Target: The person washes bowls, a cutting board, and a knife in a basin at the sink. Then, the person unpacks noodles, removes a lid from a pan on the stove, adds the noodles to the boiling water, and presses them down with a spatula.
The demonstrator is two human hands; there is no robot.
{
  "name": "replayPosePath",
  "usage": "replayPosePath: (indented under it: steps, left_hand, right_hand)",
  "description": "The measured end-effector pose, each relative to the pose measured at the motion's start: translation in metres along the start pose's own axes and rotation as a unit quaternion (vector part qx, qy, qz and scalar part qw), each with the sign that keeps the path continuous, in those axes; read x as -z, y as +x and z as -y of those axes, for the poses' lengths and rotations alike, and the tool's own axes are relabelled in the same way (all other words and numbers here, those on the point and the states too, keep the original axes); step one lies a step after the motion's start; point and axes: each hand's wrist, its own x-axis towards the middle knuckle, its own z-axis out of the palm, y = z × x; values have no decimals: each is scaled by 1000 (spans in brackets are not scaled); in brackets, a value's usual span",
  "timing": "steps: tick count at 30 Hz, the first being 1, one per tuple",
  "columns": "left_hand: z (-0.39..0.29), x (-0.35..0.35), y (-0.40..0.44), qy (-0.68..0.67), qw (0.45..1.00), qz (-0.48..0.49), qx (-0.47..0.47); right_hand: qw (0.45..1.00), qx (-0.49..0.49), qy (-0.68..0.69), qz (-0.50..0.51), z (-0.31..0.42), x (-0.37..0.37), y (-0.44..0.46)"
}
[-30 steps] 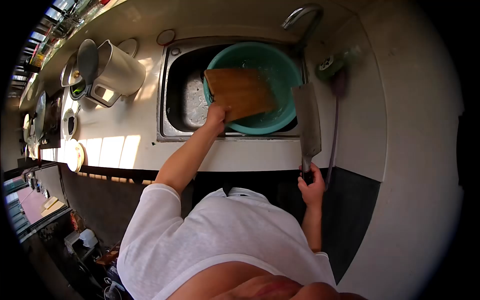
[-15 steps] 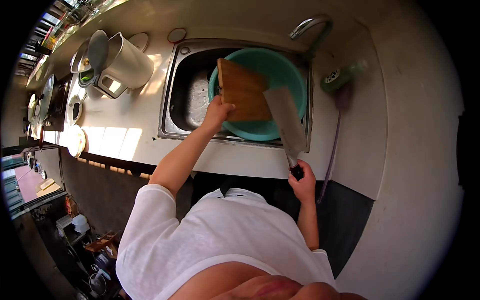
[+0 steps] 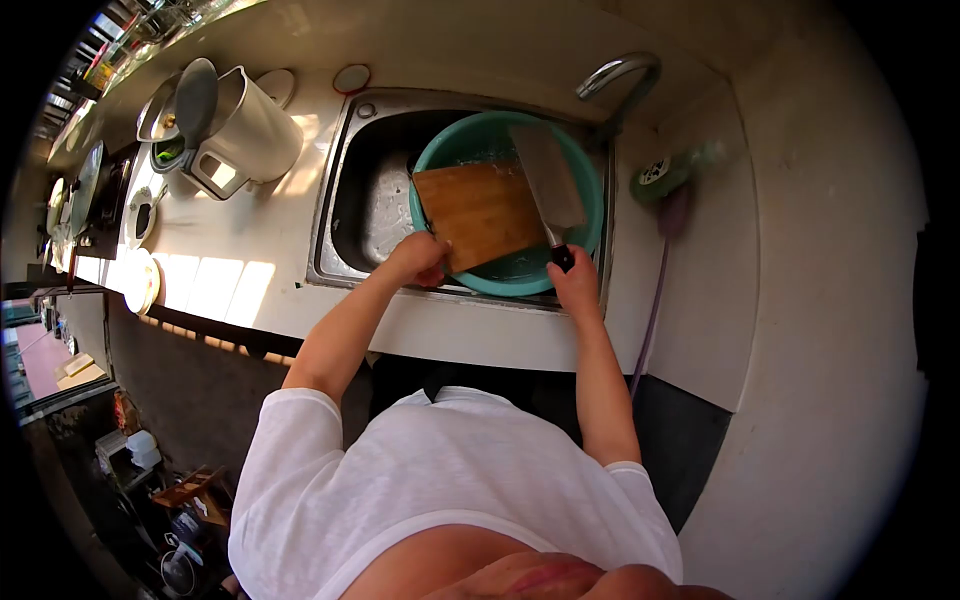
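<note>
A wooden cutting board (image 3: 478,214) lies tilted over the teal basin (image 3: 592,190), its lower left corner gripped by my left hand (image 3: 424,257). My right hand (image 3: 577,283) is closed round the dark handle of a cleaver (image 3: 549,178). The broad blade points away from me, over the basin and beside the board's right edge. Some water shows inside the basin beyond the board. The basin sits in the right part of the steel sink (image 3: 376,190).
A curved faucet (image 3: 622,75) rises behind the sink at the right. Near the right wall stands a green bottle (image 3: 655,178). A white pitcher (image 3: 255,130) and a small white dish (image 3: 142,281) are on the counter (image 3: 330,318) at left.
The cutting board has turned and come down lower over the basin. My right hand has moved forward with the cleaver, bringing its blade over the basin.
</note>
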Motion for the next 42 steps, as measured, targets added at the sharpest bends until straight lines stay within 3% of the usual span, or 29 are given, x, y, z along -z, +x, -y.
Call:
replayPosePath:
  steps: [2,6,8,13,19,22,24,26,27,29,31,33,35,36,37,39,41,42]
  left_hand:
    - [5,0,-3,61,994,-54,-73]
    - [30,3,3,85,992,-64,-73]
    - [43,1,5,21,992,-65,-109]
    - [27,-10,-14,-94,991,-29,-88]
    - [3,-26,-11,-143,980,23,-133]
    - [-11,-32,-20,-185,970,22,-154]
    - [-12,-34,-24,-206,965,12,-160]
    - [-6,-33,-23,-110,961,-10,-252]
    - [-6,-31,-31,-121,960,-25,-250]
    - [-6,-27,-53,-13,937,-97,-337]
    - [0,-27,-60,-59,932,-90,-347]
    - [7,-27,-70,-45,906,-103,-408]
    - [16,-27,-85,3,912,-50,-406]
    - [23,-33,-88,110,843,-150,-504]
    - [37,-31,-92,103,849,-154,-496]
    - [55,-21,-105,91,914,-11,-396]
    - [96,-17,-105,98,899,-36,-425]
    - [117,-8,-114,104,898,-52,-424]
  right_hand:
    - [1000,11,-14,-10,-2,-13,20]
    - [999,-6,-36,14,1,-15,28]
    - [997,-42,-32,56,1,-10,18]
    - [991,-31,-83,103,-11,-13,-7]
    - [992,74,-95,40,-6,-19,-14]
    - [991,38,-43,122,5,-10,-20]
    - [983,98,-90,128,8,-8,-26]
    - [988,91,-51,111,9,-4,-32]
    - [992,79,-10,95,9,-2,-35]
    - [991,43,-13,129,11,10,-40]
    - [992,34,61,101,1,12,-48]
    - [990,120,2,69,-14,15,-56]
    - [990,130,-14,58,12,13,-70]
    - [991,127,-32,20,22,9,-75]
    - [991,127,-33,32,24,4,-80]
    - [981,153,-73,90,26,-6,-84]
    - [980,162,-60,95,41,-31,-93]
    - [965,223,-62,126,57,-47,-99]
